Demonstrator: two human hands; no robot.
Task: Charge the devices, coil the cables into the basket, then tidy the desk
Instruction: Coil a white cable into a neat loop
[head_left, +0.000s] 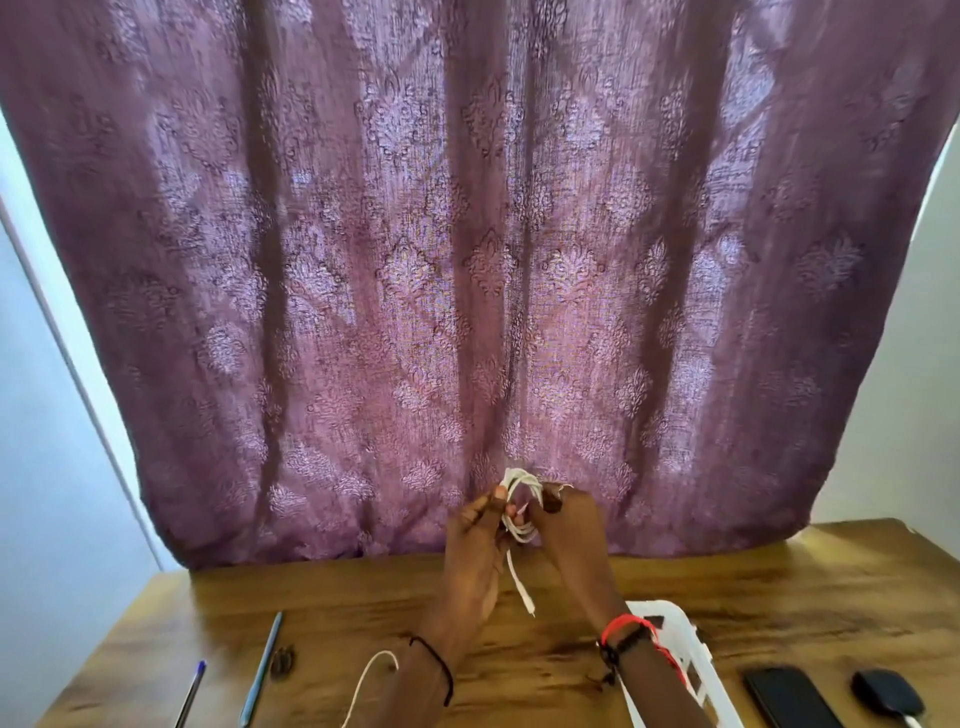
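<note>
Left hand (475, 540): you pinch the cable (517, 506) coil, raised above the desk (519, 649).
Right hand (563, 530): your fingers grip the coil's other side.
Cable end: hangs loose between your hands.
Basket (675, 660): on desk, under your right wrist.

White cable (517, 512) looped in a small coil, one end dangling; white basket (675, 654) near right, black phone (787, 696) beside it

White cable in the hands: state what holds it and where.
Both hands hold the coiled white cable: left hand and right hand pinch the loops' opposite sides; one end dangles free.
</note>
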